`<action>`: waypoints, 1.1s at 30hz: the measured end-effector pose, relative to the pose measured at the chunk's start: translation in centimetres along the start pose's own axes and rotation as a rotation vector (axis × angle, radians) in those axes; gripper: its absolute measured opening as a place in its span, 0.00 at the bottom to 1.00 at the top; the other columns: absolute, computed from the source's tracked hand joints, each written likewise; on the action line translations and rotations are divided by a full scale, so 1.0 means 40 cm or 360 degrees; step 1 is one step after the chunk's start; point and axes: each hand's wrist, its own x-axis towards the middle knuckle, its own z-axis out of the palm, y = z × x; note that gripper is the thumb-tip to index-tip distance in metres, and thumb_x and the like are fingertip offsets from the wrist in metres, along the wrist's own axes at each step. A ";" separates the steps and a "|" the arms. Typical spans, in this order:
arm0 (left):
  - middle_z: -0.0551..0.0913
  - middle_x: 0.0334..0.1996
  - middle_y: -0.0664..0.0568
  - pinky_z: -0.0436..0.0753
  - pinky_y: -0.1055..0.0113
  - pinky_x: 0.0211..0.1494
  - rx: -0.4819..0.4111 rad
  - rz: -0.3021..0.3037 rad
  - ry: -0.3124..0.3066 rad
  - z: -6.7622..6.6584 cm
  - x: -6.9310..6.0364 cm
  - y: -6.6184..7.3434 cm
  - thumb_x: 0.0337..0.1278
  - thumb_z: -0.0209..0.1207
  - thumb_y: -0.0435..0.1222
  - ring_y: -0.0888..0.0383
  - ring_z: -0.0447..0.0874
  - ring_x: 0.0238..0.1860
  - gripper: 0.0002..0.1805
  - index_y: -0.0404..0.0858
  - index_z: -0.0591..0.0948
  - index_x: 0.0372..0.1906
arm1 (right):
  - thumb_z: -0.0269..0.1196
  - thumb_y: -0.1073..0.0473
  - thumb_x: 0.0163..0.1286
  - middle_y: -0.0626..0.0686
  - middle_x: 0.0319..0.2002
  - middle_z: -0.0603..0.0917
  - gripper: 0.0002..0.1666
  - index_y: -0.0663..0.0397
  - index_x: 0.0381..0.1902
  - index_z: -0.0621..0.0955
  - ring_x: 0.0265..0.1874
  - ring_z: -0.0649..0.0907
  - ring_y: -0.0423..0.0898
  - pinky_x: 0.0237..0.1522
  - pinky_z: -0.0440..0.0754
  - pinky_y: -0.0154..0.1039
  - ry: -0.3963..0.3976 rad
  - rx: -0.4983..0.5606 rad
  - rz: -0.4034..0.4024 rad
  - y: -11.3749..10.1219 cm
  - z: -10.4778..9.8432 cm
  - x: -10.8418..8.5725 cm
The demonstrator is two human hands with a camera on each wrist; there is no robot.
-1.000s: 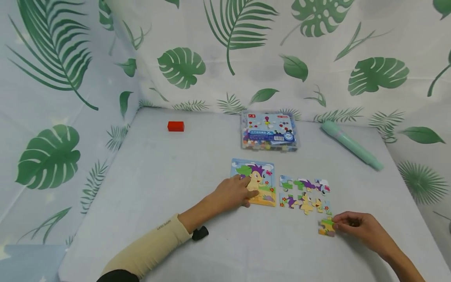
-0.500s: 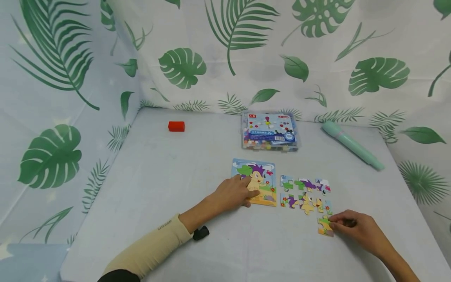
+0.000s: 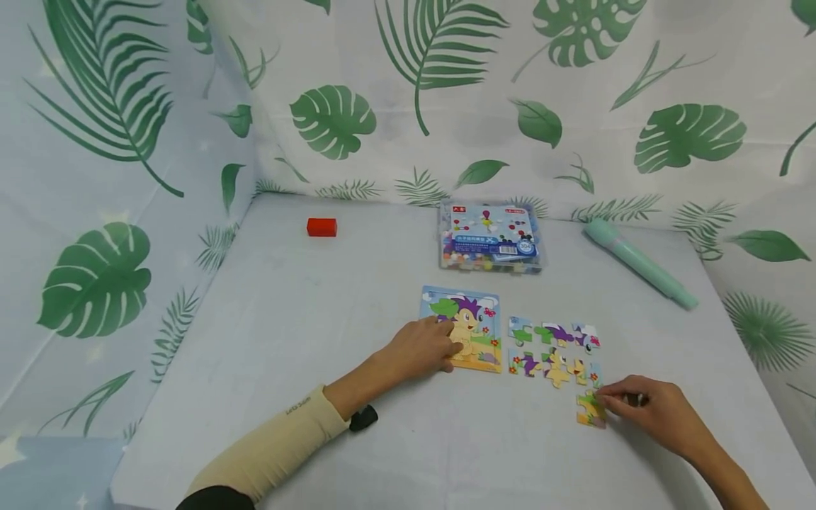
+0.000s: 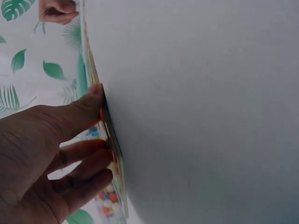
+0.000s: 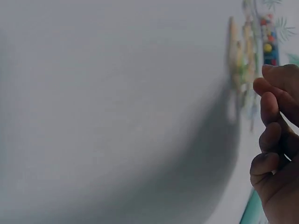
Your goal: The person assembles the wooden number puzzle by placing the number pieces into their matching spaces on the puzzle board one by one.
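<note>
My left hand rests on the lower left part of a square picture board showing a cartoon hedgehog. In the left wrist view, the thumb and fingers lie along the board. At the right, my right hand has its fingertips together at the upper right corner of a yellow-green puzzle piece lying flat. The right wrist view shows this hand's curled fingers with nothing visible between them. Several other puzzle pieces form two spaced rows right of the board.
Behind the board stands a clear box of coloured beads. A mint-green tube-shaped object lies at the back right, and a red block at the back left. Close to my left forearm is a small black object. Leaf-print cloth encloses the table.
My right fingertips have shifted from the yellow-green puzzle piece's right edge toward its upper right corner, and the piece has moved slightly left. My left hand stays on the board.
</note>
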 end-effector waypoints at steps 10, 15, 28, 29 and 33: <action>0.82 0.42 0.58 0.74 0.64 0.59 -0.0122 0.0061 -0.0043 -0.010 -0.019 -0.029 0.65 0.62 0.49 0.60 0.79 0.45 0.11 0.49 0.89 0.40 | 0.73 0.63 0.60 0.39 0.28 0.78 0.09 0.52 0.40 0.89 0.27 0.75 0.38 0.26 0.75 0.33 -0.0087 0.0060 -0.0285 -0.217 0.139 0.217; 0.82 0.44 0.59 0.72 0.65 0.61 -0.0136 0.0076 -0.0035 -0.006 -0.021 -0.029 0.65 0.62 0.49 0.61 0.78 0.47 0.11 0.50 0.89 0.41 | 0.73 0.58 0.60 0.41 0.29 0.79 0.08 0.53 0.38 0.89 0.28 0.76 0.37 0.30 0.77 0.36 -0.0182 -0.0140 -0.0381 -0.293 0.224 0.285; 0.74 0.28 0.61 0.74 0.69 0.30 -0.0366 -0.0196 0.0001 -0.015 -0.007 -0.027 0.49 0.73 0.50 0.65 0.70 0.28 0.15 0.49 0.84 0.19 | 0.71 0.61 0.61 0.43 0.25 0.78 0.03 0.53 0.31 0.85 0.25 0.74 0.41 0.28 0.75 0.38 -0.0338 0.0087 -0.0172 -0.307 0.231 0.321; 0.73 0.28 0.61 0.73 0.69 0.29 -0.0385 -0.0201 0.0006 -0.016 -0.006 -0.026 0.49 0.73 0.50 0.66 0.70 0.27 0.15 0.49 0.84 0.19 | 0.71 0.61 0.61 0.43 0.24 0.78 0.03 0.52 0.31 0.85 0.24 0.75 0.41 0.28 0.75 0.38 -0.0368 0.0117 -0.0159 -0.305 0.228 0.324; 0.72 0.27 0.61 0.71 0.70 0.30 -0.0445 -0.0211 0.0013 -0.017 0.001 -0.024 0.48 0.74 0.50 0.65 0.69 0.27 0.14 0.48 0.84 0.19 | 0.69 0.60 0.62 0.44 0.22 0.78 0.03 0.51 0.30 0.84 0.21 0.75 0.42 0.24 0.75 0.38 -0.0504 0.0259 -0.0076 -0.294 0.214 0.332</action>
